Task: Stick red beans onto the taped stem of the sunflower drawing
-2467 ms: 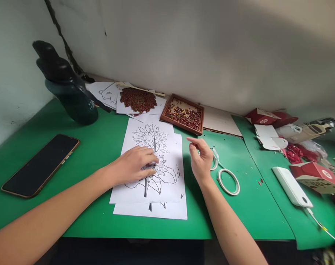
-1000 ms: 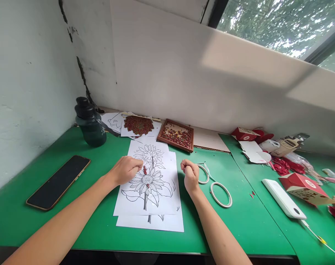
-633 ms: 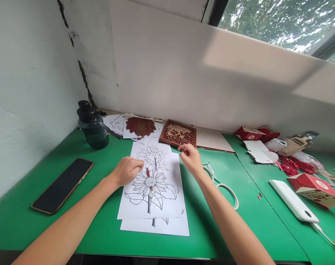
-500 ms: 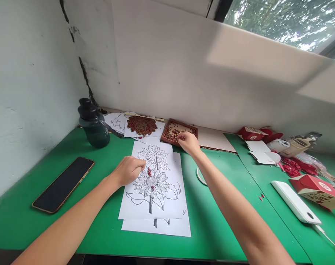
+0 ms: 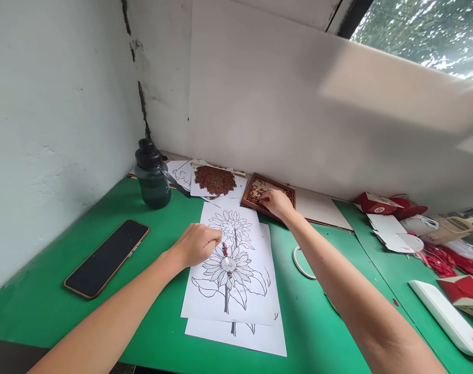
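The bunched right hand (image 5: 278, 203) apparently selects reddish grains (image 5: 253, 199) in a brown rectangular tray (image 5: 274, 182), requiring fine pinching next; the curled left hand (image 5: 197, 244) overlies flower-printed white paper (image 5: 240, 283), any contents hidden.

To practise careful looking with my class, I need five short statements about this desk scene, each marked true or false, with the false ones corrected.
1. The right hand is at the wooden tray. True.
2. The left hand rests on the smartphone. False: it is by the upper left of the front sunflower drawing, and the smartphone lies apart from it.
3. A short row of red seeds lies on the front sunflower drawing. True.
4. The water bottle lies on its side. False: it stands upright.
5. The smartphone's screen is lit up. False: it is dark.
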A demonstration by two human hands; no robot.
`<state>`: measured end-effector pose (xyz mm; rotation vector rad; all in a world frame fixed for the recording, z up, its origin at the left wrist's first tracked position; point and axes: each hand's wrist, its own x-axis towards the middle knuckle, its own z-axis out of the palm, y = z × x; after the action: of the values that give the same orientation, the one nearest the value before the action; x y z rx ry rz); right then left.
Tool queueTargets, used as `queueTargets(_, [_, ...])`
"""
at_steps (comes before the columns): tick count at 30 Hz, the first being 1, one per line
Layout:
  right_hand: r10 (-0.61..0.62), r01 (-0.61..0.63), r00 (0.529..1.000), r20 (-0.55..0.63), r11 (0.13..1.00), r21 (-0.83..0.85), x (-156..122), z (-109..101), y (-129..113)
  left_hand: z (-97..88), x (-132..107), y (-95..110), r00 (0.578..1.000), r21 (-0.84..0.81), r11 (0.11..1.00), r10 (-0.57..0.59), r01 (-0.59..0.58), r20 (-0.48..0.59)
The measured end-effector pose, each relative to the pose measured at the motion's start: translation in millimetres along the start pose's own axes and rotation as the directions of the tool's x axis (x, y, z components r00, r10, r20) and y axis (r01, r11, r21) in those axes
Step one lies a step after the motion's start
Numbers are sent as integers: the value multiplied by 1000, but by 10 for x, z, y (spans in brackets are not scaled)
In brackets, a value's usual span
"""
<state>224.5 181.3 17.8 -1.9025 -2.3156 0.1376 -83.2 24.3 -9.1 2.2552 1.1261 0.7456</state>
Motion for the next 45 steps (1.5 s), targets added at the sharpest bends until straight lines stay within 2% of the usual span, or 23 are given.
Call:
queueTargets(5, [-72,72,997,-19,997,-22,37,-91,-74,27,6,3,1000,17,1000,9,-9,-5])
queueTargets(9, [-56,57,988,-142,998,7,-130,-208,-132,13,3,-19,1000,21,1000,0,1,-9])
queueTargets(12, [-53,78,967,-251,993,88,-575,-182,-277,3,-9,-1,1000,19,1000,-5,5,-8])
queueTargets(14, [-130,232,933,-335,930,285,-991,-72,-460,17,-26,39,1000,33,999,18,-18,3])
queueTargets(17, [-273,362,929,-250,809,462,-1554,162,-790,81,-64,120,992,81,989,120,-123,37])
queueTargets(20, [-390,441,897,-208,749,494,-1829,346,-996,159,-99,172,963,130,956,249,-262,107])
queueTargets(24, [-377,457,889,-259,698,551,-1870,433,-945,193,-97,180,939,179,931,284,-318,193])
queueTargets(30, [-416,463,881,-225,660,592,-1867,458,-794,127,-81,206,915,133,946,242,-297,324])
queueTargets(37, [-435,466,876,-207,656,594,-1855,495,-786,58,-149,212,904,145,924,298,-354,307])
queueTargets(41, [-435,465,877,-205,660,590,-1848,498,-784,95,-162,253,879,168,893,349,-417,323])
queueTargets(45, [-429,466,877,-216,654,596,-1851,494,-794,146,-180,291,871,191,886,339,-423,356])
